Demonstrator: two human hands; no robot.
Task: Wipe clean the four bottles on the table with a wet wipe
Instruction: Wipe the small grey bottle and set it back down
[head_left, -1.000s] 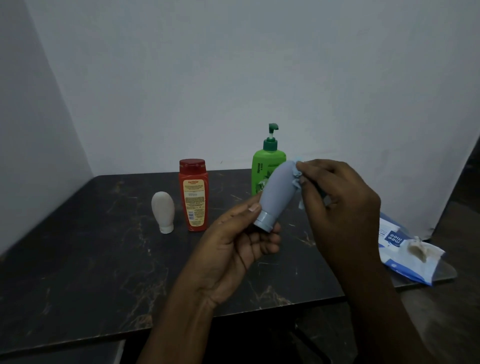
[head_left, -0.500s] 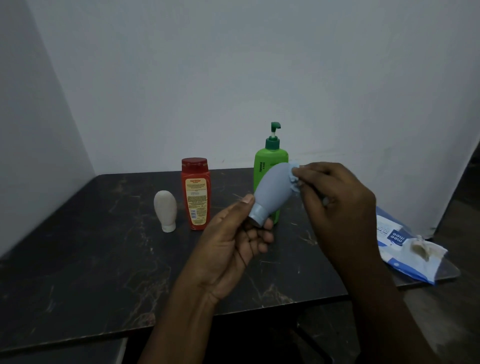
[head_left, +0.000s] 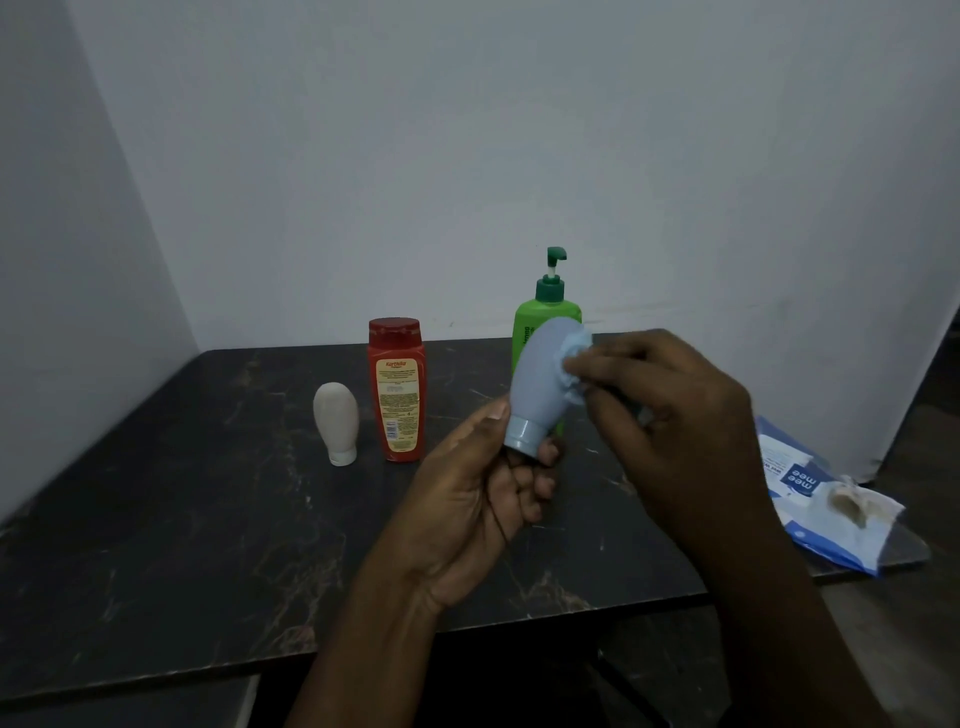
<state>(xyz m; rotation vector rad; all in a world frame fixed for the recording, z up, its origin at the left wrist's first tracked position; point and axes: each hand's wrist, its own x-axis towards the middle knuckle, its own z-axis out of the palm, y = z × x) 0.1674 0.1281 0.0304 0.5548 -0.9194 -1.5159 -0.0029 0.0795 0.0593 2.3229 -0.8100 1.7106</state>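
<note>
My left hand (head_left: 483, 493) grips a pale blue-grey bottle (head_left: 540, 387) by its cap end, with the rounded bottom tilted up and to the right, above the dark table (head_left: 208, 519). Against the bottle's upper right side, my right hand (head_left: 670, 415) pinches a crumpled wet wipe (head_left: 574, 358). Behind the held bottle stands a green pump bottle (head_left: 540, 317), partly hidden. A red bottle (head_left: 397, 389) with a yellow label and a small white bottle (head_left: 336, 423) resting on its cap stand upright to the left.
A blue and white wet wipe pack (head_left: 821, 504) lies at the table's right edge, its flap open and a wipe sticking out. White walls close in the table at the back and left.
The wipe has slid from the bottle's top down onto its right side. The bottle has shifted slightly in my left hand. The standing bottles and the pack have not moved.
</note>
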